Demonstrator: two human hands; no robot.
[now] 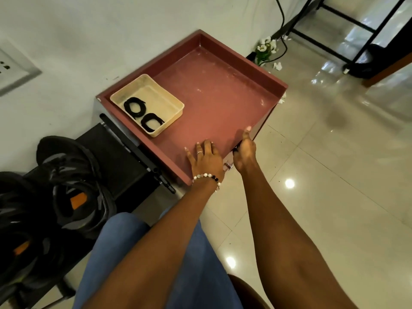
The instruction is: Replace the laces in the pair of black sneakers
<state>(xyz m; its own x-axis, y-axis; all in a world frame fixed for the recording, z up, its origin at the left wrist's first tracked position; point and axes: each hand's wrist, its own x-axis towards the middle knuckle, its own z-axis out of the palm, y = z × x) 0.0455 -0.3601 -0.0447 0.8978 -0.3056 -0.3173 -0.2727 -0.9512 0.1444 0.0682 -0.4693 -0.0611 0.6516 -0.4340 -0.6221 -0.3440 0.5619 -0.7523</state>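
My left hand (206, 158) lies flat, fingers spread, on the red tray (225, 103); my right hand (244, 152) grips its near edge. The coiled black laces (142, 113) sit ahead and leftward in the cream tub (176, 101), nearer my left. The sneakers (73, 188) lie far left.

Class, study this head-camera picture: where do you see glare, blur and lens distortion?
Head view: ceiling lights glare off the glossy cream floor tiles; the black sneakers at the left edge are soft and dim; wide-angle bending tilts the maroon tray table; the coiled black laces are sharp.
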